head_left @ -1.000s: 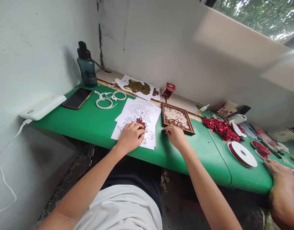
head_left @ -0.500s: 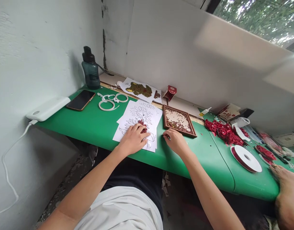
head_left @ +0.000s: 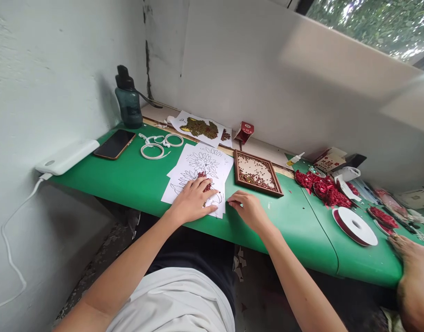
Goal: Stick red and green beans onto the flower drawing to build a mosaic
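Beans (head_left: 201, 174) are laid on part of the drawing (head_left: 202, 160); most visible outlines are left bare. Left hand (head_left: 193, 201) is spread; right hand (head_left: 247, 208) is pinched together, contents unclear.

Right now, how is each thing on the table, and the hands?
Left hand, open on the drawing
Right hand, curled; grip unclear
Drawing, partly covered in red bits
Tray, flat, more bits inside
Phone, flat, screen dark
Bottle, upright, lid on
White box, cable plugged in
Spool, red ribbon wound on
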Demonstrator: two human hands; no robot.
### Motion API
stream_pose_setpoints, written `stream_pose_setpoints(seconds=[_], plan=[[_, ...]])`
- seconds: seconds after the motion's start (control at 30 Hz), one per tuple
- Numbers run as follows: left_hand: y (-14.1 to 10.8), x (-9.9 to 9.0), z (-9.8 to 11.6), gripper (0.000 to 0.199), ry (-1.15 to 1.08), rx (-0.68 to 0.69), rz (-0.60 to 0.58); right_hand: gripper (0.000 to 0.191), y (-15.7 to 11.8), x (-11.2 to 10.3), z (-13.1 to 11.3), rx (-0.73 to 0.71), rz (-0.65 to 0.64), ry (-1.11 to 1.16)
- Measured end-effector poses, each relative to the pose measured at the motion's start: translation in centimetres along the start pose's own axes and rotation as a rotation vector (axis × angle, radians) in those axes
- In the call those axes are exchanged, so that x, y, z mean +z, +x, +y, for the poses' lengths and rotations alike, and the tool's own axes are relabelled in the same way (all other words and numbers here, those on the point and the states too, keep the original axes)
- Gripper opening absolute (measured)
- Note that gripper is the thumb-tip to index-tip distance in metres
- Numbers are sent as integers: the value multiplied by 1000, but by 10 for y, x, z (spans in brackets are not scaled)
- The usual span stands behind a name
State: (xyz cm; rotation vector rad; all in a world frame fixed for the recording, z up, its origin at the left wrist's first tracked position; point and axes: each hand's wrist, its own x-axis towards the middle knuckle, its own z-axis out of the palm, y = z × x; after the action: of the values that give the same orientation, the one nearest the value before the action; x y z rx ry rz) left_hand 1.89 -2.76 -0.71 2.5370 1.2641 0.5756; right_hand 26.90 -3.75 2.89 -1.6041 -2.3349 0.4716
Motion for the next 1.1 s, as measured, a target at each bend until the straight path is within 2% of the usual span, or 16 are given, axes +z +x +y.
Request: stream_pose_setpoints(seconds=[0.27, 0.4, 0.47, 0.5, 0.57, 0.63, 0.67, 0.73, 0.8, 0.9, 1.0, 1.1], plan=[[-4, -6, 2, 25, -151, 88, 134, 24, -3, 6, -4, -28, -16, -134], [-4, -5, 0, 35, -183, 14, 204, 28, 1, 10, 2, -112, -24, -203], [-4, -4, -1, 37, -176, 2, 204, 27, 10, 2, 18, -116, 67, -167], [-4, -4, -1, 35, -170, 30, 191, 26, 16, -5, 29, -99, 160, -150], [-5, -4, -2, 27, -157, 122, 154, 25, 29, -22, 54, 14, 444, -140], [-5, -4, -3, 17, -147, 187, 125, 25, 41, -36, 70, 128, 555, -158], [-5, -4, -3, 13, -149, 198, 121, 25, 45, -40, 73, 143, 547, -157], [-5, -4, -3, 13, -175, 199, 135, 24, 47, -36, 64, 80, 468, -122], [-4, -3, -4, 17, -242, 178, 185, 22, 44, -20, 42, -25, 326, -57], [-3, -5, -7, 21, -428, 87, 311, 20, 38, 11, 5, -63, 171, -3], [-4, -17, -6, 30, -643, -32, 463, 19, 38, 30, -12, -43, 141, -36], [-6, -41, -4, 32, -788, -110, 561, 21, 40, 37, -11, -39, 141, -93]])
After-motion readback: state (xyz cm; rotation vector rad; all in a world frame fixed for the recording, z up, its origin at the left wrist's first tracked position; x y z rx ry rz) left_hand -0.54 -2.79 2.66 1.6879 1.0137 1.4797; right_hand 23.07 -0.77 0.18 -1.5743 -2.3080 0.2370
